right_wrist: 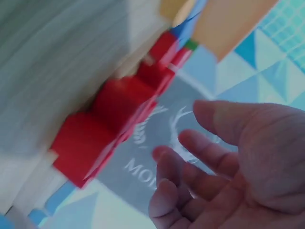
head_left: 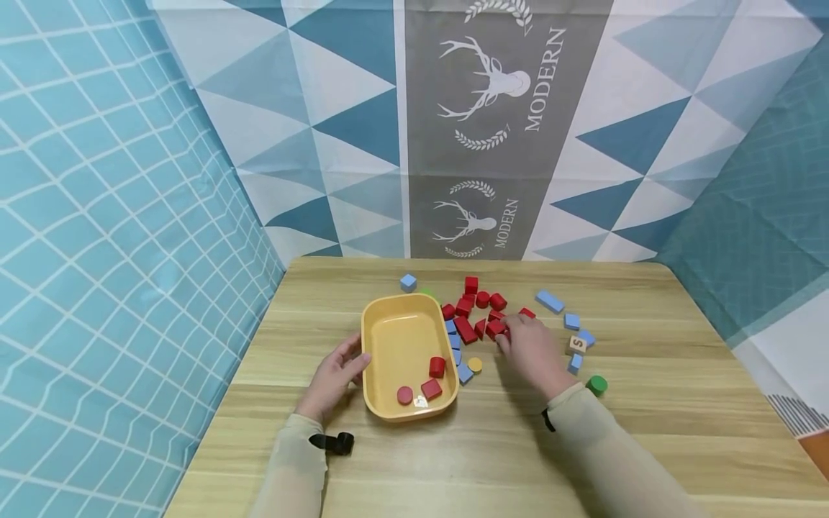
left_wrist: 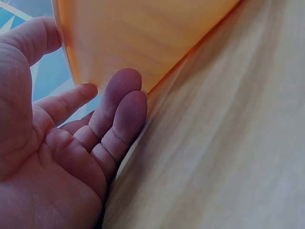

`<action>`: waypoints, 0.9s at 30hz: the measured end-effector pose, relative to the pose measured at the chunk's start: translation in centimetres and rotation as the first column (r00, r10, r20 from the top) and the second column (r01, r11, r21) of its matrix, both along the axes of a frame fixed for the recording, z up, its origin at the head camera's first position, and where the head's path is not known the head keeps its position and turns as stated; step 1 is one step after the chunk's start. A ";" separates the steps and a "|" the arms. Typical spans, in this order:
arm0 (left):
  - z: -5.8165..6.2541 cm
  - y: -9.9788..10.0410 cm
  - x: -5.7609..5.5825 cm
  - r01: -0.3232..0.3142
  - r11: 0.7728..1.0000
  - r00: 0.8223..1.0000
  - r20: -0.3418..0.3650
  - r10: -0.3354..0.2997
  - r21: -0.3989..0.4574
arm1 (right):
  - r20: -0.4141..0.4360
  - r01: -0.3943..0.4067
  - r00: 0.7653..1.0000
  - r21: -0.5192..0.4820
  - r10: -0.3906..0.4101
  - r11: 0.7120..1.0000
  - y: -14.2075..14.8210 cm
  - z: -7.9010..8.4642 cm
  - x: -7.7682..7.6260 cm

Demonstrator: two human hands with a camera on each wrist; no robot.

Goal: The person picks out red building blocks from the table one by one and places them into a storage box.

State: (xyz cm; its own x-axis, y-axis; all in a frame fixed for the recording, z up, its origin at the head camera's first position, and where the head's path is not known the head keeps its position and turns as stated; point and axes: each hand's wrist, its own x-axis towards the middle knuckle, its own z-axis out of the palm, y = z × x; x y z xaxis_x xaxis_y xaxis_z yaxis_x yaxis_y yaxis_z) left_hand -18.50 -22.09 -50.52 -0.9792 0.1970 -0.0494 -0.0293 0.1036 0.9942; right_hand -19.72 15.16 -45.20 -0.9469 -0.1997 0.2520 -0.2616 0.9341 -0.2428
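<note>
My left hand [head_left: 333, 378] holds a yellow plastic tray [head_left: 403, 331] by its left side, thumb over the rim and fingers against the outer wall. Inside the tray lie a red cylinder [head_left: 437, 367], a red square block [head_left: 431, 389] and a red disc [head_left: 404, 395]. My right hand [head_left: 532, 352] reaches over a cluster of red wooden blocks, beside a red cube [head_left: 495, 329]. In the right wrist view its thumb and fingers [right_wrist: 209, 152] are spread apart with nothing between them, next to a row of red blocks [right_wrist: 121, 102].
Blue blocks [head_left: 550, 301] and a lettered wooden cube [head_left: 577, 344] lie right of the red ones. A green cylinder [head_left: 597, 385] sits near my right sleeve. Beside the tray are more blue blocks [head_left: 465, 373] and a yellow disc [head_left: 475, 365]. A blue cube [head_left: 408, 283] stands behind it.
</note>
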 end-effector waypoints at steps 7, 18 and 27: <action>-1.5 -0.3 -0.4 -0.017 1.000 1.000 -0.010 0.017 0.010 | 0.102 -0.007 0.995 0.085 -0.002 0.996 1.2 -0.7 -0.8; -1.7 -0.1 -0.4 -0.018 1.000 1.000 -0.021 0.018 0.010 | 0.136 -0.003 0.991 0.099 -0.010 0.995 0.9 -1.4 -1.0; -1.5 -0.1 -0.4 -0.027 1.000 0.999 -0.023 0.027 0.015 | -0.057 -0.098 0.994 -0.078 0.094 0.992 -3.6 2.6 0.6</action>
State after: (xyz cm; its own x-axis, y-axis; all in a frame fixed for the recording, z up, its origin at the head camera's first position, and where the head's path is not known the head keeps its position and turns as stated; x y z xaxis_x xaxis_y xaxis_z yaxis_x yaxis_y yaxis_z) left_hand -18.90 -22.21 -52.01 -0.9849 0.1712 -0.0240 -0.0089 0.0884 0.9960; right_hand -19.10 11.60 -42.59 -0.9092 -0.2660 0.3203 -0.3635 0.8821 -0.2995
